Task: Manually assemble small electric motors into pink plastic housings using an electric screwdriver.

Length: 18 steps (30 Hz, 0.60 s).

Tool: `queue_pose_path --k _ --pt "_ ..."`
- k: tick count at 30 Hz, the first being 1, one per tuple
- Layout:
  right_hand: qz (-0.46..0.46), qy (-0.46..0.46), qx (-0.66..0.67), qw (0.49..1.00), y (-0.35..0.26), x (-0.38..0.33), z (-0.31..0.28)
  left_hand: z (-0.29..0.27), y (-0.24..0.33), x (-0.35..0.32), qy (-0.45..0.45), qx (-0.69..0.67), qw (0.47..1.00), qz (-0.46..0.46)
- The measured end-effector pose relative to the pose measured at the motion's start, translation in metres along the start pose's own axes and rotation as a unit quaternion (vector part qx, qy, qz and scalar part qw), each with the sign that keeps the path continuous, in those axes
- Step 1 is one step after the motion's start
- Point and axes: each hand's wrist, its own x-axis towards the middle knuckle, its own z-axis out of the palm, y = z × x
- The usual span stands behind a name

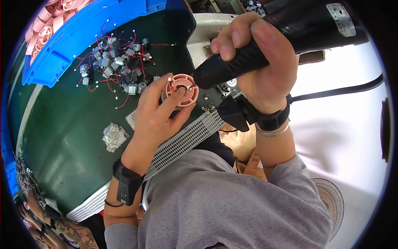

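My right hand [269, 62] is wrapped round a black electric screwdriver [311, 25], which slants down to the left. Its tip reaches the right side of a round pink plastic housing [191, 96] with ribs. Fingers of my left hand [153, 112] grip that housing from the left, and the index finger presses into its middle. A small white connector [169, 79] on red wire shows at the housing's rim; what lies beneath the fingertip is mostly hidden. Just right of the housing, several small screws [209, 107] lie near the table edge.
A pile of small grey motors [112, 62] with red leads lies on the green table [70, 128]. Behind it stands a blue bin [62, 62] of pink parts [43, 37]. Crumpled pale lumps [115, 137], a white perforated strip [182, 145] and another person's tattooed arm [78, 230] are nearer.
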Motion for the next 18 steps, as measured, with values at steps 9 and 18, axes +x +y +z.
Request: queue_pose_path --k 9,18 --pt "-0.003 -0.004 -0.028 1.000 -0.001 0.001 0.000 0.001 -0.001 -0.002 -0.005 -0.001 1.000 -0.002" --pt "0.011 0.025 -0.017 0.999 -0.008 0.002 0.007 0.001 -0.002 -0.001 -0.006 -0.002 1.000 -0.003"
